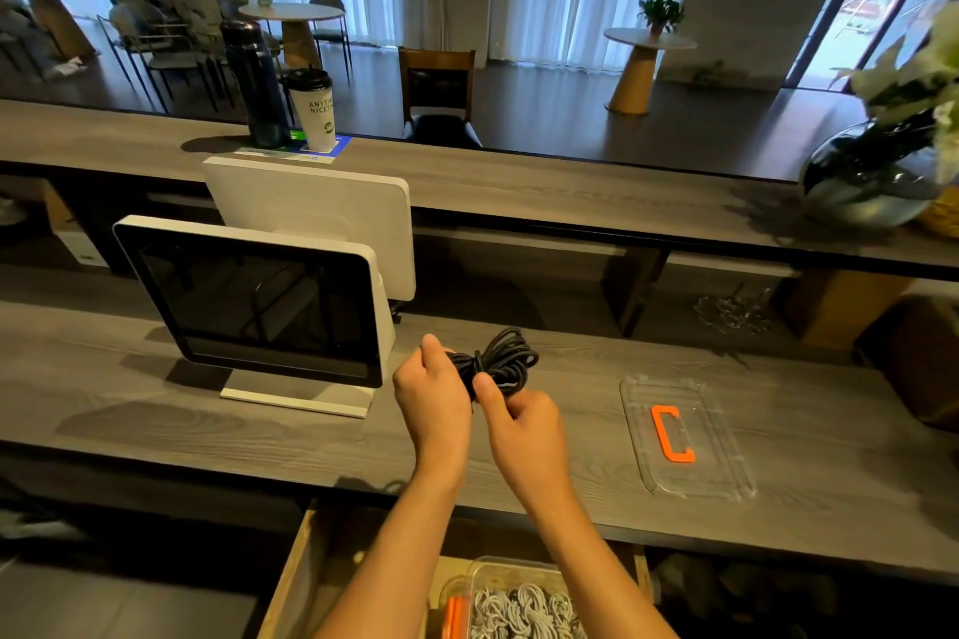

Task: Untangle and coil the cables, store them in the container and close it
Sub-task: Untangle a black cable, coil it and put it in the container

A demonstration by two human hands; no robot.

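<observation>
A black cable (506,355) is bundled into a coil held above the grey counter. My left hand (433,387) grips the bundle's left side, fingers curled round it. My right hand (519,413) pinches the cable at the bundle's middle, thumb up against the strands. A clear container lid (726,457) with an orange handle (672,433) lies flat on the counter to the right. Below the counter edge, a clear container (480,573) sits in an open drawer with grey coiled cables (524,612) inside, partly hidden by my forearms.
A white point-of-sale screen (259,306) stands on the counter (155,394) left of my hands. On the raised ledge behind are a dark bottle (254,83), a paper cup (312,112) and, at far right, a glass vase (872,171) with flowers.
</observation>
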